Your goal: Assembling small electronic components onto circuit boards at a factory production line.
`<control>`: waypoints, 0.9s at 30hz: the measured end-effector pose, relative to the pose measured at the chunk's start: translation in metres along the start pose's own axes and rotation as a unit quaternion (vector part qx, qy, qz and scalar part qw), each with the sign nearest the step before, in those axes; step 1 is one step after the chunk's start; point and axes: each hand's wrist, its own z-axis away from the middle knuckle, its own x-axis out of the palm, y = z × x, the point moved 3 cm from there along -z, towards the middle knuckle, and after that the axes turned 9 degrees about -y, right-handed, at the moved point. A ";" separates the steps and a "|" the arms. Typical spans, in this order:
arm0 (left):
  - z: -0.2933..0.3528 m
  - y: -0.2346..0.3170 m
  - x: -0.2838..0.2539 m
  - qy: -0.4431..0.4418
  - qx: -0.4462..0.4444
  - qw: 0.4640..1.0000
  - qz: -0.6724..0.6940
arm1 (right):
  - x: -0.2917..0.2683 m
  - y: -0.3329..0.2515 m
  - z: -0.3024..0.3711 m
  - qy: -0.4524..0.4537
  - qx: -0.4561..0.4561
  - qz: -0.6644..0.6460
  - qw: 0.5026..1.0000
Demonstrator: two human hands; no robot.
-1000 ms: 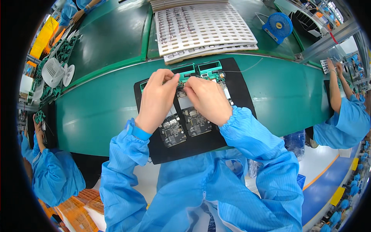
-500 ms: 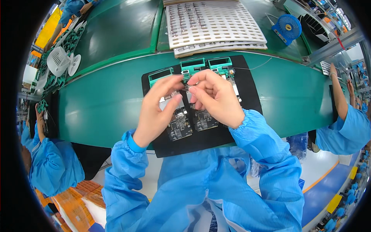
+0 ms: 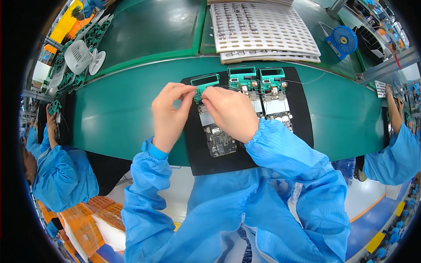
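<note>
Three circuit board assemblies with green plastic frames lie side by side on a black mat (image 3: 198, 153). At the left assembly's green frame (image 3: 205, 80), my left hand (image 3: 169, 115) pinches thumb and forefinger together by its left edge. My right hand (image 3: 232, 111) is closed, its fingertips bent down at the front of that same frame. What either hand pinches is too small and covered to make out. Below the hands shows the left dark circuit board (image 3: 221, 142). The middle green frame (image 3: 242, 72) and right green frame (image 3: 272, 73) stand untouched; my right hand hides part of the middle board.
White perforated trays (image 3: 267, 33) holding rows of small parts are stacked beyond the mat. A blue fan (image 3: 342, 41) stands at the far right. A white fan (image 3: 79, 58) is at the left beside green frames. Co-workers in blue sleeves (image 3: 66, 179) sit on both sides.
Both hands have come from above the middle of the mat to the left green frame, and their fingertips are lower and closer to it. The whole view has shifted slightly.
</note>
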 end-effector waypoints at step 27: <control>0.012 -0.014 0.003 -0.054 0.139 0.957 -0.247 | -0.088 0.023 0.028 0.150 0.055 0.205 0.966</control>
